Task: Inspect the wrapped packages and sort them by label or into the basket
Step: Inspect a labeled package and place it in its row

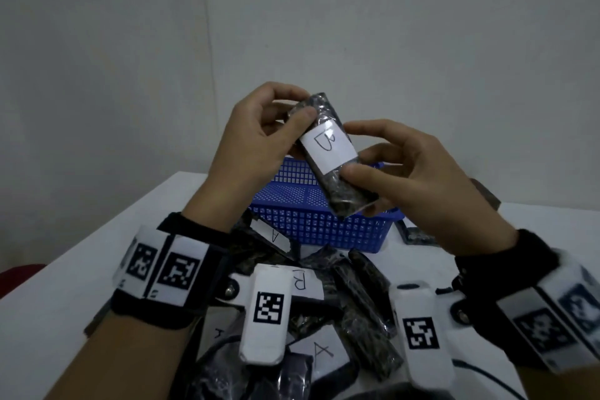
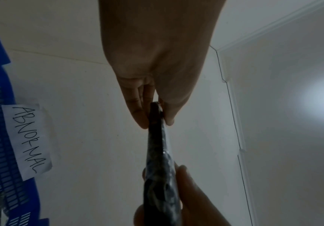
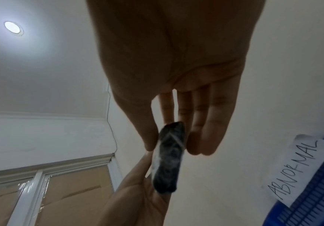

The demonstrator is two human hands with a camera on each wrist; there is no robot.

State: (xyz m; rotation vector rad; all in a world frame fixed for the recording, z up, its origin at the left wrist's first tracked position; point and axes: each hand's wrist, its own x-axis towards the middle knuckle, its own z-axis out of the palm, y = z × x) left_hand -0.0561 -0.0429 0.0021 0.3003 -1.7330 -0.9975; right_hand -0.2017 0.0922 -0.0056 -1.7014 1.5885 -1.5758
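Package (image 1: pixel 331 153) between both hands' grip

A plain indoor workroom set up for sorting, more makeshift sorting station than home. Beyond the hands (image 1: pixel 328 156) rise bare white walls (image 1: pixel 292 26); above them a white ceiling with a recessed round light (image 3: pixel 12 27) and simple cornice. A window (image 3: pixel 47 194) is covered with brown cardboard. Below the hands, a white bench (image 1: pixel 81 253) carries a blue plastic basket (image 1: pixel 324 230) with a handwritten paper label (image 2: pixel 27 140) reading "ABNORMAL".
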